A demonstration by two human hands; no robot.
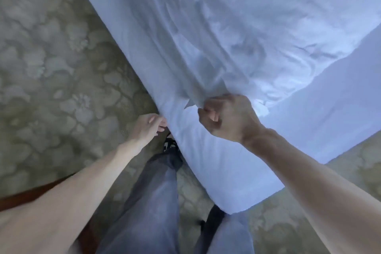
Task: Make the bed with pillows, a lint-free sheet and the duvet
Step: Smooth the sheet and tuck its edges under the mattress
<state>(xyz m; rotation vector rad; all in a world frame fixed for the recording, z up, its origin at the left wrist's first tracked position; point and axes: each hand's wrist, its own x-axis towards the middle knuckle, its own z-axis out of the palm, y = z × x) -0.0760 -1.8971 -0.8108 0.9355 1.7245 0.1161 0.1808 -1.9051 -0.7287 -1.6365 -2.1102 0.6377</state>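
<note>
1. Progress, as I judge it: the smooth white fitted sheet point(216, 163) already covers the mattress. It lies flat over the near corner of the bed point(237, 202) and down its side, so that step looks done.
2. The crumpled white duvet point(257, 27), or what seems to be it, is on the bed but not spread. It lies bunched and deeply creased across the upper part of the bed, leaving a bare strip of sheet on the right and at the near corner.
3. The right hand point(224, 118) is clenched round a gathered corner of the duvet, just above the sheet near the bed's corner.
4. The left hand point(147, 128) has its fingers curled at the hanging side of the sheet and touching it. Whether it pinches the cloth I cannot tell.
5. Still left, by my reading: drawing the duvet square to the edges, smoothing its folds and setting the pillows, none of which are in view.
6. The duvet looks thin, soft and limp, and its folds run toward the gripped corner.
7. Around the bed lies an olive carpet with a pale floral pattern point(51, 57). The person's grey trousers point(148, 202) stand close against the corner.
</note>
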